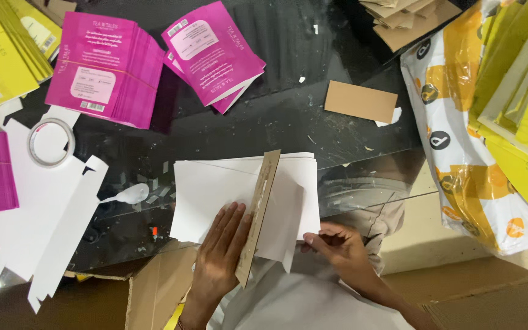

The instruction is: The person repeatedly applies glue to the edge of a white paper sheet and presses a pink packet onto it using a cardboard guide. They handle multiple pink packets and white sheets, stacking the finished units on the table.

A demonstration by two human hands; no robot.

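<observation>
At the near edge of the dark glossy table (288, 122), a stack of flat white card blanks (215, 189) lies under my hands, matte and smooth, its corners fanned slightly so several sheets show; I cannot count them exactly. One narrow brown cardboard strip (259, 214), rough-faced, stands on edge, tilted across the stack. My left hand (218, 256) lies flat, fingers pressed together, against the strip's left side and on the white card. My right hand (337, 244) pinches the lower right corner of the white stack between thumb and fingertips.

Beyond, one loose brown card rectangle (360, 101) lies flat and well apart. Two stacks of glossy magenta pouches (108, 70) sit at the far left centre, one squared, one fanned. One clear tape roll (51, 142) rests on larger white die-cut blanks (44, 208) to the left. Yellow pouches (1, 55) occupy the far left corner. One white and orange plastic bag (465, 159) bounds the right side. Open table remains between the white stack and the magenta stacks.
</observation>
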